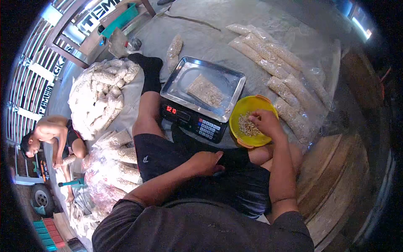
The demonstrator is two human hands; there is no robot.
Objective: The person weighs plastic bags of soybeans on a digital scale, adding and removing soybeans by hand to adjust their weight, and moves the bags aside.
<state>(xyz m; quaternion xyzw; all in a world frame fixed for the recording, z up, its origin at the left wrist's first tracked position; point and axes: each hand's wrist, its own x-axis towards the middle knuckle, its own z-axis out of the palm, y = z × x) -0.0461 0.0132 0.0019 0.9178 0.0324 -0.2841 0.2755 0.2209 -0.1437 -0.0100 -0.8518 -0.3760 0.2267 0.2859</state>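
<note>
A digital scale (193,122) with red lit digits stands on the floor before me. On its metal tray (226,77) lies a clear bag of pale pieces (205,90). Right of the scale is a yellow bowl (241,107) with loose pale pieces (247,126) in it. My right hand (265,122) is over the bowl, fingers bent together at the pieces; what they hold, if anything, is too small to name. My left hand (205,163) rests over my lap below the scale, thumb apart from the fingers, holding nothing.
Filled clear bags (273,59) lie in rows at the right. A heap of filled bags (100,96) and a large plastic sack (113,168) are at the left. Another person (52,134) sits at the far left. Wooden boards (336,180) lie at the lower right.
</note>
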